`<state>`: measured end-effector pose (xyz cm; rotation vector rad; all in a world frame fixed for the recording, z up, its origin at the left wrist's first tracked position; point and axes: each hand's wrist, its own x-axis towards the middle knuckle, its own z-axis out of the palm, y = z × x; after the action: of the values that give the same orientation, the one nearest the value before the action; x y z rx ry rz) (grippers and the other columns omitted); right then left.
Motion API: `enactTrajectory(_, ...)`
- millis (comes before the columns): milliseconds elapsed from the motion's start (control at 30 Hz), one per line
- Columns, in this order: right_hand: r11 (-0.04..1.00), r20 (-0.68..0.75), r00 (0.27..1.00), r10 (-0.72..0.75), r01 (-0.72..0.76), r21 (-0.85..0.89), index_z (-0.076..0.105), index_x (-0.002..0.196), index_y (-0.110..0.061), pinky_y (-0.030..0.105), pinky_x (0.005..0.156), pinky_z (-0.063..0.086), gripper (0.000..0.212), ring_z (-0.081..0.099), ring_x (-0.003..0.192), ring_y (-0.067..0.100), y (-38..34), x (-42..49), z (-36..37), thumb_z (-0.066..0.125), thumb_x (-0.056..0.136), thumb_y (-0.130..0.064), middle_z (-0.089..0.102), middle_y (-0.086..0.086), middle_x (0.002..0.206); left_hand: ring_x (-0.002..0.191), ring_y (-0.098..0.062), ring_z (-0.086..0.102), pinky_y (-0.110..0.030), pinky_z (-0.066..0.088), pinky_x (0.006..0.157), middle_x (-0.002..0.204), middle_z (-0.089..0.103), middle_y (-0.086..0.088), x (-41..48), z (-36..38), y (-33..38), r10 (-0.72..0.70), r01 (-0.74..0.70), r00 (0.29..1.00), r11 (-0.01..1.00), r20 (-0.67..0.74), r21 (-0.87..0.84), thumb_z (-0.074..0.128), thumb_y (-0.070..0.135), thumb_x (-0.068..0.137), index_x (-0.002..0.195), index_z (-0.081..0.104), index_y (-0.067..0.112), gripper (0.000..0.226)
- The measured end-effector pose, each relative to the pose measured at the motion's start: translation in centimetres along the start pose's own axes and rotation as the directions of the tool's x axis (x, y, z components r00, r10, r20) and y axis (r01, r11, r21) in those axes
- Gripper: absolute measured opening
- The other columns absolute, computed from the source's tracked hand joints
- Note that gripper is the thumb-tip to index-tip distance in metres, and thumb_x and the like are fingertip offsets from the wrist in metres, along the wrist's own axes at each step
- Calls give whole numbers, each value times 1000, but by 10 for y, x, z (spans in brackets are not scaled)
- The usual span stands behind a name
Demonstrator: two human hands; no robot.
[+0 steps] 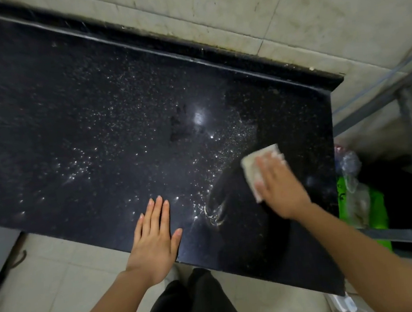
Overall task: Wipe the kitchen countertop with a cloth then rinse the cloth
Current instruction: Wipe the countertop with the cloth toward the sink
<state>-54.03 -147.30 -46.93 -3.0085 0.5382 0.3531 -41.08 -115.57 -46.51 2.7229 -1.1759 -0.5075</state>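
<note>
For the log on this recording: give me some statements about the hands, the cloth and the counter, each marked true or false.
1. The right hand presses the cloth flat on the counter. True.
2. The left hand holds a second cloth. False: it holds nothing and lies flat at the counter's front edge.
3. Droplets speckle the counter. True.
4. The cloth is dark blue. False: it is pale, off-white.
5. The cloth lies at the counter's left end. False: it is near the right end.
</note>
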Motion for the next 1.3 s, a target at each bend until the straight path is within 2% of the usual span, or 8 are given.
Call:
enactTrajectory(167, 665, 62, 707, 704, -688, 292, 1, 148, 1, 50, 114, -8, 64, -5, 142, 43, -27, 43, -29, 23, 101, -36, 1, 33, 152, 143, -16, -12, -29, -14, 113, 156, 11, -9, 0, -2, 0, -5, 5, 1000, 1000, 2, 21, 12, 49, 100, 149, 14, 7, 65)
enactTrajectory(333, 970, -117, 975, 188, -165, 180, 19, 146, 4, 54, 113, 12, 61, 16, 138, 49, -140, -2, 2, 12, 99, -35, 22, 36, 145, 144, -20, -3, -32, -6, 113, 154, 20, -12, 1, -2, -1, -8, 8, 999, 1000, 35, 14, 17, 46, 100, 147, 21, 5, 63)
enactTrajectory(500, 959, -65, 957, -284, 283, -23, 15, 150, -13, 39, 111, 11, 58, 16, 143, 33, -113, -30, 0, 10, 101, -44, 17, 18, 154, 132, -7, -40, -24, -28, 106, 153, -25, 1, 0, -4, -2, 17, -13, 999, 996, 44, -83, -19, 62, 82, 145, -18, 16, 79)
enactTrajectory(667, 994, -99, 989, 108, -108, 5, 30, 136, -2, 54, 113, 1, 45, 20, 131, 57, -31, -21, 2, 21, 99, -26, 37, 36, 139, 128, -10, -43, -29, -24, 106, 149, -34, 5, 1, -11, 0, -3, 10, 997, 995, 76, -100, -19, 63, 78, 141, -29, 19, 78)
enactTrajectory(833, 740, 5, 765, 644, -624, 250, 6, 150, -4, 52, 115, -7, 72, -6, 143, 42, -78, -35, 12, 6, 93, -48, 5, 31, 153, 134, -10, -33, -25, -20, 108, 155, -23, 1, -6, -21, -3, 40, -33, 999, 979, 29, -199, 25, 39, 101, 149, -12, 14, 65)
enactTrajectory(1000, 894, -24, 921, 390, -372, 248, 9, 150, -3, 52, 114, -8, 77, -11, 141, 45, -189, -69, 18, -19, 92, -45, 2, 31, 153, 139, -10, -25, -28, -14, 114, 155, -17, 1, -25, -23, -30, -61, 37, 993, 975, -103, -218, 30, 36, 100, 149, -6, 11, 66)
enactTrajectory(1133, 935, -87, 964, 253, -221, 277, 23, 145, -4, 47, 109, 14, 64, 20, 140, 40, -239, -47, 11, 7, 99, -45, 24, 28, 148, 142, -17, -20, -34, -12, 116, 156, -15, -8, -35, -20, -59, -224, 207, 970, 965, -90, -162, 21, 52, 95, 148, -5, 3, 77)
enactTrajectory(1300, 989, -5, 995, -103, 103, 107, -21, 145, -25, 44, 118, -7, 55, -15, 143, 29, -203, -52, 6, -7, 96, -46, -13, 12, 155, 140, -17, -25, -29, -24, 111, 154, -23, -8, -38, -15, -70, -261, 254, 964, 962, -54, -104, 4, 69, 88, 145, -17, 8, 87)
